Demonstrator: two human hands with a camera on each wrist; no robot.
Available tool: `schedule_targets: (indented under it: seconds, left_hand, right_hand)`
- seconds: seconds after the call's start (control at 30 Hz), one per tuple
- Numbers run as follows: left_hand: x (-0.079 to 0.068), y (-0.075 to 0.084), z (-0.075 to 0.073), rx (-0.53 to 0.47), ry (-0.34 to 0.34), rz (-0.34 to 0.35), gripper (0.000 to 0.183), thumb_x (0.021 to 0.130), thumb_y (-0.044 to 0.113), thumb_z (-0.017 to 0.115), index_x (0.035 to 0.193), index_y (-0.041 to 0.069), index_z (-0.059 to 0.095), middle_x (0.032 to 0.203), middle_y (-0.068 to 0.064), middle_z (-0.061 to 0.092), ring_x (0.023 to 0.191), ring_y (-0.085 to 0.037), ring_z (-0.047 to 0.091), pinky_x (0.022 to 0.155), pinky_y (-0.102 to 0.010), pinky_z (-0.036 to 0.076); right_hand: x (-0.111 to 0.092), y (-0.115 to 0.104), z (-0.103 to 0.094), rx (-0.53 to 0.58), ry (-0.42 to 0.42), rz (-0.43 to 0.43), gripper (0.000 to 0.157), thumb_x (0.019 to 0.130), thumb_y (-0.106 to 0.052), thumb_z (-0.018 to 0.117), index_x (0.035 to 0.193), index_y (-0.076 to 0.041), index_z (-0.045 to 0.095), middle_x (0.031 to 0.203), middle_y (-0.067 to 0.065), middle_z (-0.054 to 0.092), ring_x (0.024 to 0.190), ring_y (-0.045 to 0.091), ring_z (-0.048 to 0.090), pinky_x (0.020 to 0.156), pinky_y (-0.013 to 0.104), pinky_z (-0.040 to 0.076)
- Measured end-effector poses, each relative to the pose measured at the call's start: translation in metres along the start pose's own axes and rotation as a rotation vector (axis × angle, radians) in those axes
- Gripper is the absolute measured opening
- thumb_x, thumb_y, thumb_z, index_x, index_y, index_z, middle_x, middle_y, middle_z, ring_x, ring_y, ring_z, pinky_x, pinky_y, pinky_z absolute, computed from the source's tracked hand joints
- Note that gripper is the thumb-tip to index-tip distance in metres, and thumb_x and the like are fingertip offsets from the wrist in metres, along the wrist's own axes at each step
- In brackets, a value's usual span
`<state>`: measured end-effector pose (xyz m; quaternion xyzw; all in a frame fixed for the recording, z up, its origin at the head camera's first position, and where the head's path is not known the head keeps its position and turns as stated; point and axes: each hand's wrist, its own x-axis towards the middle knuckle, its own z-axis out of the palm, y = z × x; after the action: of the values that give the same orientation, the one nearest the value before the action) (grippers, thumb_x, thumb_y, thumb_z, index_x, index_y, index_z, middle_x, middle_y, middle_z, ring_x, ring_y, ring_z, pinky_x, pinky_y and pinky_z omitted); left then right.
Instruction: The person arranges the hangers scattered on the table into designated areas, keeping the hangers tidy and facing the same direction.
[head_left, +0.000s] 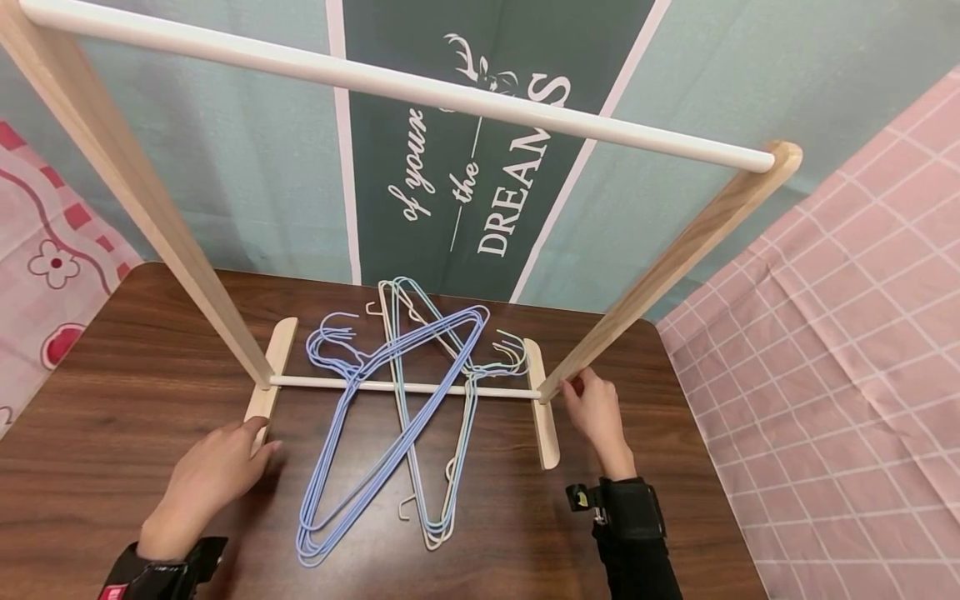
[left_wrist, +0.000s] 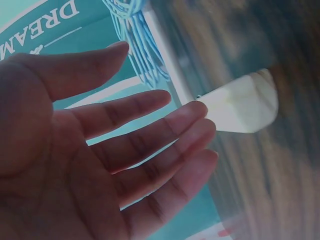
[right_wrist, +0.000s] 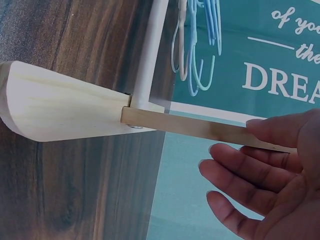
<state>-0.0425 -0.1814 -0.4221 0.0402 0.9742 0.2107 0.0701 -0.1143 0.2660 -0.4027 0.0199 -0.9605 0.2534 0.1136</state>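
A wooden clothes rack (head_left: 652, 279) with white rods stands upright on the table. My right hand (head_left: 596, 412) is at the lower part of its right upright. In the right wrist view, the thumb lies on one side of that upright (right_wrist: 195, 126) and the index finger reaches behind it. My left hand (head_left: 217, 467) is beside the left foot (head_left: 281, 346), fingers spread and palm bare in the left wrist view. Between the feet, periwinkle wire hangers (head_left: 431, 333) cross over a bundle of pale blue and cream hangers (head_left: 471, 392), both overlapping the lower rod (head_left: 300, 381).
The dark wood-grain table (head_left: 630, 550) reaches back to a teal and green printed cloth (head_left: 427, 250). Pink checked cloth (head_left: 840, 317) borders the right side, and a flowered pink cloth (head_left: 45, 217) the left. The rack's top rod (head_left: 420, 87) spans high above the hangers.
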Motion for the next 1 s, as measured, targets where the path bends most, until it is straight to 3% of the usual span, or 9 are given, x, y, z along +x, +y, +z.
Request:
schedule_targets:
  seconds: [0.4,0.73,1.0]
  left_hand:
    - [0.012,0.027,-0.007,0.012,0.044,0.039,0.037,0.084,0.018,0.063,0.108,-0.009,0.056,0.095,-0.027,0.06,0.081,-0.047,0.057,0.065,-0.055,0.044]
    - [0.033,0.044,-0.008,0.0,0.045,0.087,0.014,0.08,0.01,0.064,0.08,-0.002,0.058,0.072,-0.018,0.059,0.068,-0.039,0.058,0.053,-0.049,0.043]
    - [0.055,0.053,-0.003,-0.001,0.021,0.087,0.014,0.081,0.009,0.062,0.074,-0.002,0.056,0.066,-0.015,0.057,0.057,-0.028,0.054,0.047,-0.042,0.04]
  right_hand:
    - [0.003,-0.005,-0.003,-0.031,-0.044,0.047,0.015,0.086,-0.011,0.062,0.084,0.004,0.059,0.063,0.011,0.058,0.045,0.015,0.043,0.043,0.028,0.034]
    - [0.003,-0.004,-0.003,-0.033,-0.081,0.083,0.016,0.087,-0.012,0.06,0.086,0.004,0.059,0.064,0.011,0.058,0.045,0.015,0.044,0.043,0.028,0.034]
    - [0.003,-0.005,-0.002,-0.037,-0.07,0.088,0.016,0.087,-0.012,0.06,0.086,0.004,0.059,0.065,0.01,0.058,0.046,0.015,0.045,0.043,0.028,0.034]
